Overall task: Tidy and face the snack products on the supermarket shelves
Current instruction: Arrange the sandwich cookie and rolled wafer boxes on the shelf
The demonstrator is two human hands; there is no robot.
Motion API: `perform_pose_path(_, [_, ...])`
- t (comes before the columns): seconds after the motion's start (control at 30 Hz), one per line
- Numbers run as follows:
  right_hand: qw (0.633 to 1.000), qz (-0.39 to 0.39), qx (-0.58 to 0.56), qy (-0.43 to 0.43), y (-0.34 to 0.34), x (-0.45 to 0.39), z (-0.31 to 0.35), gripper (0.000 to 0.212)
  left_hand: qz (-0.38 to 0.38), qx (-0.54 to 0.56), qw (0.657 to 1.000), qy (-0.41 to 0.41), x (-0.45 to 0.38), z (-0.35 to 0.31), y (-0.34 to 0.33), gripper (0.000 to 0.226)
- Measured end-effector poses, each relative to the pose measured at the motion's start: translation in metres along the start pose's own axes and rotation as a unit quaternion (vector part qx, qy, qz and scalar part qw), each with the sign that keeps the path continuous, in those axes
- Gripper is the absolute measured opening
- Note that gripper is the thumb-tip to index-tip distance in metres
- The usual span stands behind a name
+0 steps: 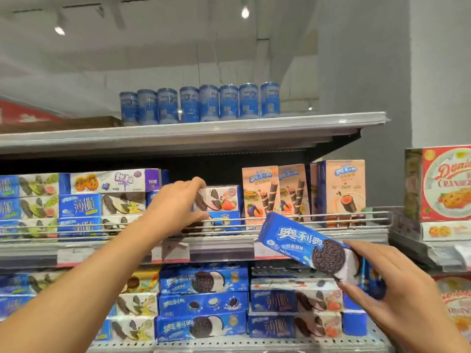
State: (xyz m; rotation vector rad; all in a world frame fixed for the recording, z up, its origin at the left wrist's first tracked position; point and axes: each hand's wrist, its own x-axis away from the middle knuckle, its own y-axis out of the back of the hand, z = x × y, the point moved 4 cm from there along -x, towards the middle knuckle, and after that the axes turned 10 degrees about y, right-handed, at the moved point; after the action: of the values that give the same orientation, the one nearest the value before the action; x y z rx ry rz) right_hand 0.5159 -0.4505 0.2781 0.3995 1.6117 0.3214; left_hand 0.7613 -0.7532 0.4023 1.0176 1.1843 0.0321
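**Ana:** Head view is all we have. What are the hands doing?

**Ben:** The left hand [178, 202] reaches over the wire rail [318, 215] of the middle shelf [224, 247]. Its grip is curled round the left end of a pink strawberry cookie box [220, 198], fingers on top and thumb low at the end. That box lies on a blue box [225, 221], just left of the upright peach wafer-roll boxes [277, 192].

**Ana:** And the other?

**Ben:** The right hand [390, 284] holds a blue cookie pack [305, 245] by its right end, grip clasped there, with the pack tilted in the air in front of the shelf edge and its left end higher. It is not on any shelf yet.

**Ana:** What could go wrong?

**Ben:** My guess: the pack is held only at one end, so it may droop or slip while attention is on the left. Its raised corner sits near the rail and could catch on it going in. Pulling the pink box by one end could skew it, drag the blue box beneath, or nudge the wafer-roll boxes over. The blue tins [201, 104] on the top shelf [193, 133] look well clear.
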Motion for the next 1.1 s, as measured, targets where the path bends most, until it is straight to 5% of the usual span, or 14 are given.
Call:
perform_pose_path(0.2, [0.999,0.012,0.017,-0.029,0.004,0.003,0.016,0.070,-0.032,0.023,0.998,-0.040,-0.003,0.001,0.002,0.075])
perform_pose_path(0.6, [0.994,-0.069,0.006,-0.088,0.024,-0.005,0.017,0.055,-0.198,0.190,0.949,-0.156,0.068,-0.011,0.038,0.072])
perform_pose_path(0.8, [0.997,-0.042,0.059,-0.039,0.007,-0.029,0.033,0.077,-0.181,0.307,0.931,-0.081,0.143,0.015,0.025,0.062])
perform_pose_path(1.1, [0.983,-0.045,0.113,0.140,-0.039,-0.135,0.106,0.055,-0.146,0.246,0.958,0.026,0.177,0.094,0.019,0.062])
